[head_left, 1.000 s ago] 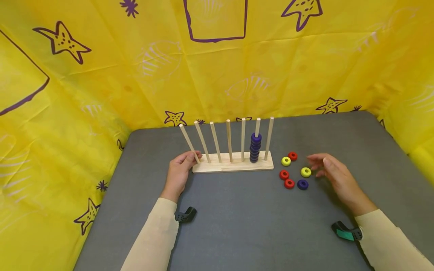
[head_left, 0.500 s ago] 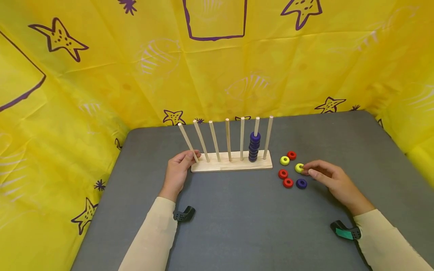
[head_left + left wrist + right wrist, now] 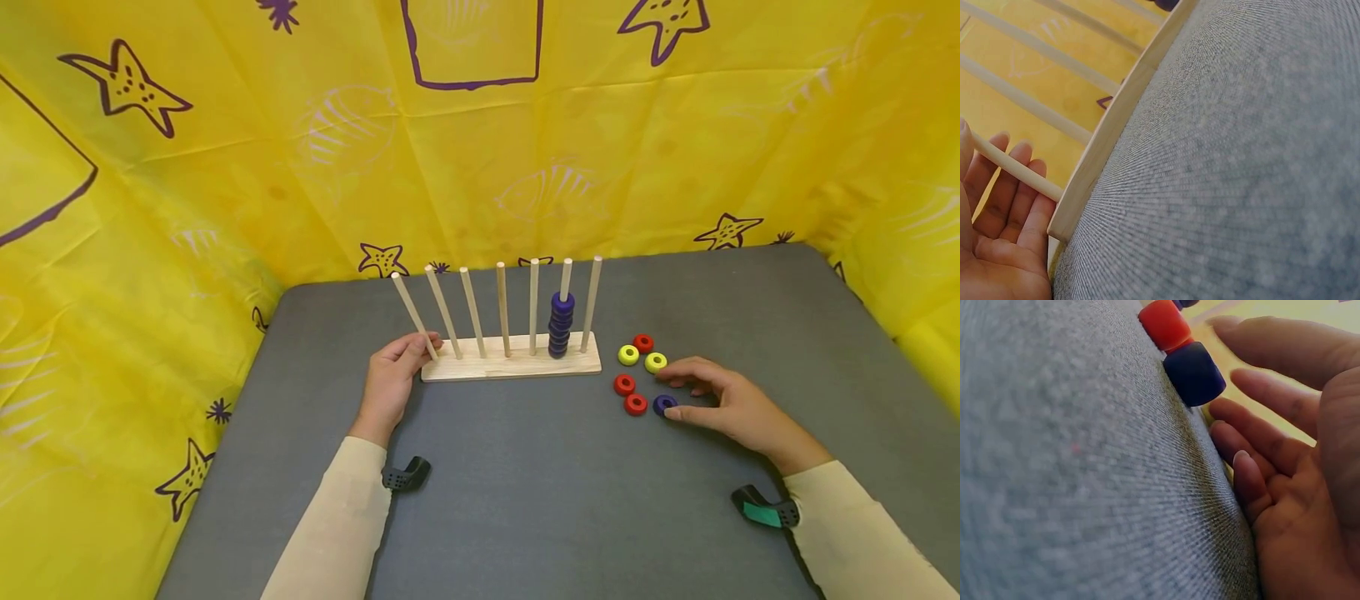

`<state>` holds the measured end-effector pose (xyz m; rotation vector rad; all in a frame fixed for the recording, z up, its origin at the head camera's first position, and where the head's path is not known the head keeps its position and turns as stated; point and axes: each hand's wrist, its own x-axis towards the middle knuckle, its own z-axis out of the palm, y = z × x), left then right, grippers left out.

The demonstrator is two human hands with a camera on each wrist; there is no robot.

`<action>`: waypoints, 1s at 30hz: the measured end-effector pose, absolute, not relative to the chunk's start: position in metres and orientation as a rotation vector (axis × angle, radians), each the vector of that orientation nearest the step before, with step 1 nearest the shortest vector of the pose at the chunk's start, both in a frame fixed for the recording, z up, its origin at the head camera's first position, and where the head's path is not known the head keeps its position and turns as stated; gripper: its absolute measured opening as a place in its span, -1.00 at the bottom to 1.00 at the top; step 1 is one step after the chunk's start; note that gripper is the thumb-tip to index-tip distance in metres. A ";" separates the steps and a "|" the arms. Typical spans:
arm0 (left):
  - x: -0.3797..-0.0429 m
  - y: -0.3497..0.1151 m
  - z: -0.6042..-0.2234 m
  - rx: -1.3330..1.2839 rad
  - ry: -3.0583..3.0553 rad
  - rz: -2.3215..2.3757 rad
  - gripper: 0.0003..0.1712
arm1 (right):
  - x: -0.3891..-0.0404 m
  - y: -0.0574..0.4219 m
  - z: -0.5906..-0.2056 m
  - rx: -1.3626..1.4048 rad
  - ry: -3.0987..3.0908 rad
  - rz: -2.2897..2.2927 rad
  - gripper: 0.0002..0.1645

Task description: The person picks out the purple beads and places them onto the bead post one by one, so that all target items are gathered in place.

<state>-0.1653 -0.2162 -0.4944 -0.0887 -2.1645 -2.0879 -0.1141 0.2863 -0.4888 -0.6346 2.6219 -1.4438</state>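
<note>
A wooden peg rack with a row of upright pegs stands on the grey table. My left hand grips its left end, with the thumb and fingers around the outermost peg. Several purple-blue rings are stacked on the second peg from the right. To the right of the rack, my right hand is spread with bent fingers and holds nothing. Its fingertips are beside a yellow ring, and its thumb is by a loose blue ring; contact is unclear.
Right of the rack lie another yellow ring, a far red ring and two nearer red rings, the upper red ring and the lower red ring. A yellow printed cloth rises behind the table.
The right hand has moved left, and the nearer yellow ring has shifted left and away, closer to the other yellow one. The right thumb has spread toward the blue ring. The left hand stays put.
</note>
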 end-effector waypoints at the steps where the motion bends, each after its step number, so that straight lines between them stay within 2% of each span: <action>1: -0.165 -0.216 -0.494 -0.089 -2.164 -2.089 -0.58 | -0.114 0.287 -0.489 -0.649 2.621 -1.438 -0.44; 17: -0.165 -0.215 -0.493 -0.087 -2.149 -2.106 -0.58 | -0.117 0.284 -0.494 -0.736 2.715 -1.376 -0.56; 30: -0.164 -0.215 -0.493 -0.088 -2.137 -2.121 -0.59 | -0.117 0.285 -0.497 -0.731 2.748 -1.399 -0.57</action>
